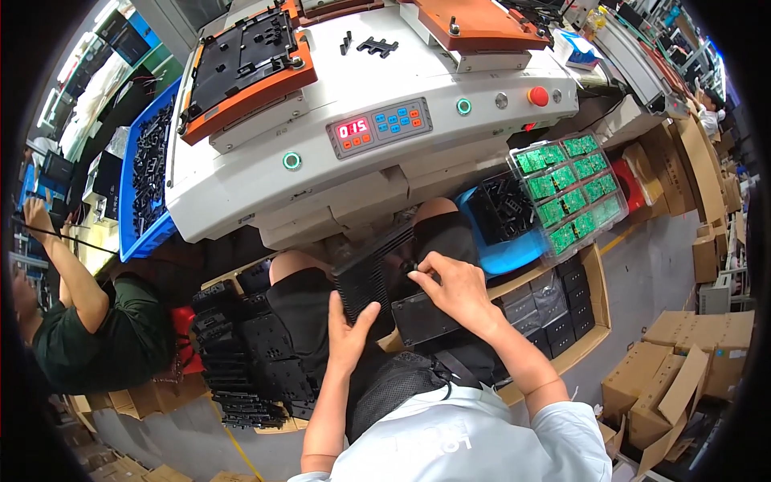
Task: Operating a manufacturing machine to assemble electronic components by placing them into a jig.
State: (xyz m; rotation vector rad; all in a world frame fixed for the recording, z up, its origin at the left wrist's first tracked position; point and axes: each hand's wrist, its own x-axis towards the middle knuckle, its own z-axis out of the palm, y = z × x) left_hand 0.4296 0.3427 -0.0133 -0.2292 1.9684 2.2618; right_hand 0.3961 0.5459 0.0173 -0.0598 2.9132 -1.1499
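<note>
My left hand (348, 336) is closed on the lower edge of a black ribbed plastic housing (363, 277), which is held tilted above my lap. To its right, my right hand (456, 291) pinches a small dark piece (410, 267) between thumb and fingertips, close beside the housing. The piece is too small to name, and I cannot tell whether it touches the housing. Below my right hand lies a flat black case (426, 319). Many black plastic housings (241, 353) are stacked to the left of my legs.
In front stands a white machine (265, 193) with orange fixtures (249, 76) and a control panel (379, 127). A blue bin (128, 233) of black parts is at left, near a co-worker (104, 337). Right are a tray of green circuit boards (572, 193), a blue tub (502, 257) and a carton (598, 281).
</note>
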